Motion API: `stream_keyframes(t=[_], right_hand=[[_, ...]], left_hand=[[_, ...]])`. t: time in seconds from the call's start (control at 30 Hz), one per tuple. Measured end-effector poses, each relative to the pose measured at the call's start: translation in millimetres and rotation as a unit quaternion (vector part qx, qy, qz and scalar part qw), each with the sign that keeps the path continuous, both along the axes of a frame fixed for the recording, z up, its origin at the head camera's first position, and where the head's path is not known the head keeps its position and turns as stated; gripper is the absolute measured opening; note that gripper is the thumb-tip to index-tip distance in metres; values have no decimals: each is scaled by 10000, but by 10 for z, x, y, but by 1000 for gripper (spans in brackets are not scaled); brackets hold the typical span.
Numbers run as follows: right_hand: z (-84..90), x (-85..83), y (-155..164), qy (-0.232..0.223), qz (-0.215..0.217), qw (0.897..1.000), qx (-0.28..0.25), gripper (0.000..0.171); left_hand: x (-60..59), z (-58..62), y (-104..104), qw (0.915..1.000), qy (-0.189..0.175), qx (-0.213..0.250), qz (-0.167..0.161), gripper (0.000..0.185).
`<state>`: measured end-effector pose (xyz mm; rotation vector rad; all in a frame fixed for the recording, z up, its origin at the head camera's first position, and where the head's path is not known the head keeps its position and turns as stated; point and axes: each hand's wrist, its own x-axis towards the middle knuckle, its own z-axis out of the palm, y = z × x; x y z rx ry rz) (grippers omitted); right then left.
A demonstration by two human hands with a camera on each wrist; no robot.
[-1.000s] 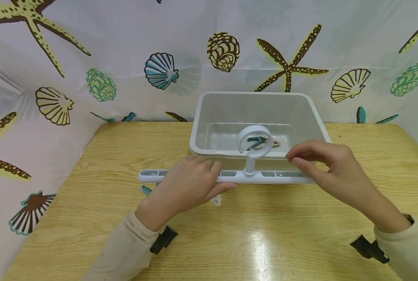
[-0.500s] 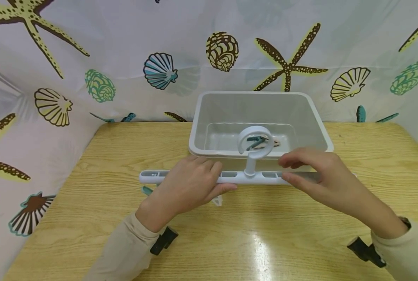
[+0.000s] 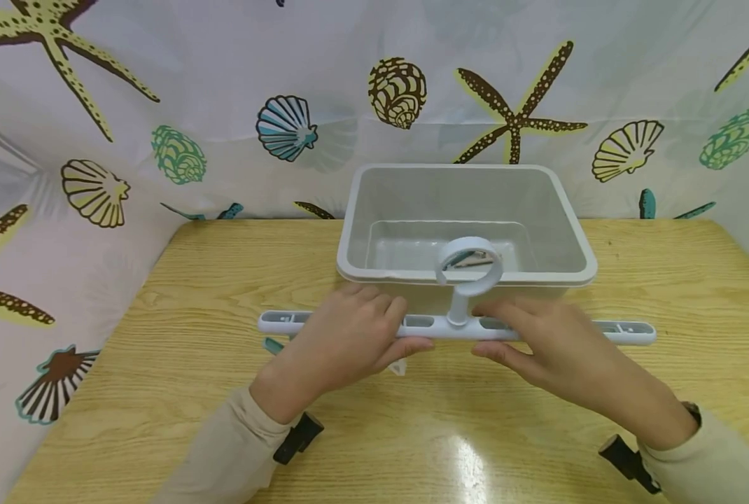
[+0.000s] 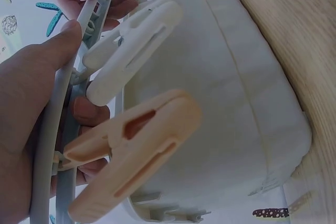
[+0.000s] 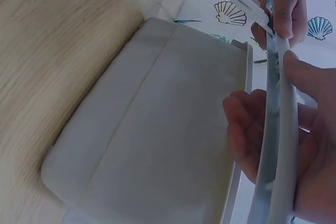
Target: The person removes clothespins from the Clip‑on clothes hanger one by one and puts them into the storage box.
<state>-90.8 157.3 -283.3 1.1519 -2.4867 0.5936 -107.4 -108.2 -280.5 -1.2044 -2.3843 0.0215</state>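
Both hands hold a white peg hanger (image 3: 620, 332) level above the table (image 3: 160, 336), just in front of a grey tub (image 3: 469, 175). The left hand (image 3: 343, 339) grips the bar left of the ring (image 3: 469, 262), thumb under and fingers over. The right hand (image 3: 554, 350) grips it right of the ring stem, thumb below.

The hands cover most of the bar's middle; only its two ends show from the head view. Pegs hang beneath: the left wrist view shows a white peg (image 4: 131, 51) and a peach peg (image 4: 134, 153) clearly, while from the head only a teal tip (image 3: 274, 345) shows past the left hand. Something small lies in the tub behind the ring, too obscured to identify.
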Motion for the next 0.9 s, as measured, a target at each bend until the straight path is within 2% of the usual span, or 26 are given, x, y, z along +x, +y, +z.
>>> stream_keyframes(t=[0.17,0.3,0.4,0.47,0.53,0.57,0.63,0.7,0.73,0.77,0.8,0.83,0.87,0.9], right_hand=[[-46,4,-70,85,-2,9997,232,45],[-56,13,-68,584,-145,9978,274,52],[-61,17,-44,998,-226,9946,155,51],[-68,16,-25,1115,-226,9935,71,50],[-82,12,-7,1122,-207,9935,21,49],[-89,11,1,1131,-205,9934,-1,49],[-100,10,20,1148,-227,9931,-43,50],[-103,10,36,1211,-254,9922,-113,52],[-103,10,42,1241,-267,9918,-146,52],[-100,11,46,1264,-274,9915,-173,53],[-98,11,49,1278,-269,9912,-201,53],[-94,10,50,1286,-268,9911,-216,54],[-90,10,49,1263,-269,9914,-228,55],[-85,11,48,1226,-273,9918,-222,55]], left_hand=[[9,-19,6,9998,164,-35,-68,49],[42,-2,16,9994,273,166,-122,44],[157,101,33,9973,406,573,-221,39],[287,176,42,9951,252,901,-312,34],[432,197,49,9912,-33,1250,-443,29],[501,178,50,9888,-283,1389,-471,27],[619,105,41,9799,-1144,1597,-360,25],[689,20,28,9615,-2102,1764,-94,23],[708,-18,19,9469,-2619,1862,81,22],[718,-60,5,9282,-3132,1996,238,20],[723,-97,-11,9024,-3696,2184,369,18],[722,-137,-27,8709,-4252,2423,452,18],[719,-184,-41,8366,-4741,2711,439,19],[717,-236,-50,7958,-5228,3032,382,22]])
